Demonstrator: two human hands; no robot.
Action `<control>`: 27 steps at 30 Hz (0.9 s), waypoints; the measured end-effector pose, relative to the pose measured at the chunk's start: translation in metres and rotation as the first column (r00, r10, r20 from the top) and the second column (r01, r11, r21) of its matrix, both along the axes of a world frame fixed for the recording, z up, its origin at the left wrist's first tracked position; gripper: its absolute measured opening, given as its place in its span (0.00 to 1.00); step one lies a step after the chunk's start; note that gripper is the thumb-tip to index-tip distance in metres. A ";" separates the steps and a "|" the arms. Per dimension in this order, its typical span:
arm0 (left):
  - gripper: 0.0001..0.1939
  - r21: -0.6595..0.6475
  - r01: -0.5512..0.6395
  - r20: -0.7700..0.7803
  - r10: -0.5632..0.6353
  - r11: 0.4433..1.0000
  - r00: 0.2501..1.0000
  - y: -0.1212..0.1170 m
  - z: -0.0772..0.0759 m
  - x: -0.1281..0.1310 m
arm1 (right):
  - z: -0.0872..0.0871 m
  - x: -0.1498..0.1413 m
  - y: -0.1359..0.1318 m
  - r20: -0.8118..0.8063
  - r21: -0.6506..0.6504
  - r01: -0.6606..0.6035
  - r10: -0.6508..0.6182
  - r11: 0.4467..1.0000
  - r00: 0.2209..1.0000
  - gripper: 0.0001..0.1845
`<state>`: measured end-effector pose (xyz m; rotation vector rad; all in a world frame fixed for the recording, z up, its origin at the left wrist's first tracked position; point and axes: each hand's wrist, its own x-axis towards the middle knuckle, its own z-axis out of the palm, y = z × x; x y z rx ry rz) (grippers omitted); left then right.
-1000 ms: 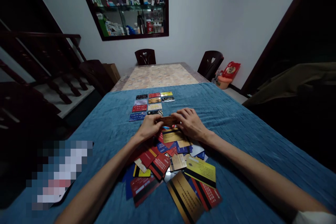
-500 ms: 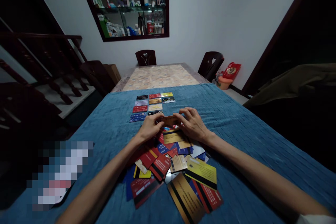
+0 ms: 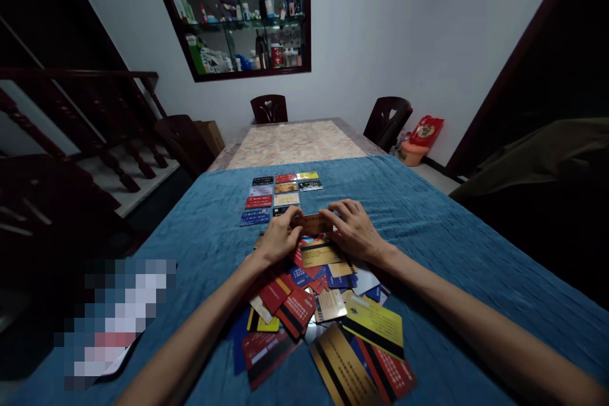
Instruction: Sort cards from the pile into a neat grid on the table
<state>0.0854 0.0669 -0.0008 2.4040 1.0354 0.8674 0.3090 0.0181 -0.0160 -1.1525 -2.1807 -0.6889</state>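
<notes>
Both hands grip one gold-brown card (image 3: 313,223), tilted up above the far edge of a loose pile. My left hand (image 3: 280,236) pinches its left end, and my right hand (image 3: 354,228) has the right end between thumb and fingers. Under and in front of them lies the heap of cards: a gold card with a dark stripe (image 3: 321,253), a yellow card (image 3: 375,323), a red card (image 3: 295,312) and several others, overlapping. Beyond my left hand, cards lie in neat columns, among them a blue card (image 3: 255,217) and a red card (image 3: 259,202).
A blue cloth (image 3: 442,279) covers the near part of the table. At the left lies a blurred-out flat object (image 3: 121,323). Dark chairs (image 3: 387,122) stand around the far end, near a red bag (image 3: 427,132) in an orange bucket (image 3: 412,153).
The view has shifted slightly, so everything sits a little lower and further right. The card between my hands now shows more of its face. Both hands keep their hold.
</notes>
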 end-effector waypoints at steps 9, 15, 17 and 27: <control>0.22 0.136 0.046 -0.077 -0.036 0.990 0.996 0.008 -0.003 -0.005 | 0.004 0.001 0.017 -0.014 -0.112 0.006 -0.008 0.994 1.000 0.23; 0.25 0.226 0.075 -0.172 -0.036 0.971 0.984 0.018 0.003 -0.014 | 0.011 0.000 0.032 -0.016 -0.202 -0.029 0.027 0.979 1.000 0.23; 0.25 0.238 0.074 -0.194 -0.027 0.969 0.981 0.022 0.007 -0.018 | 0.015 -0.002 0.039 -0.011 -0.221 -0.048 0.047 0.974 0.999 0.23; 0.22 0.266 0.077 -0.341 0.019 0.961 0.940 0.069 0.031 -0.028 | 0.035 -0.012 0.090 0.017 -0.354 -0.035 0.044 0.935 0.999 0.26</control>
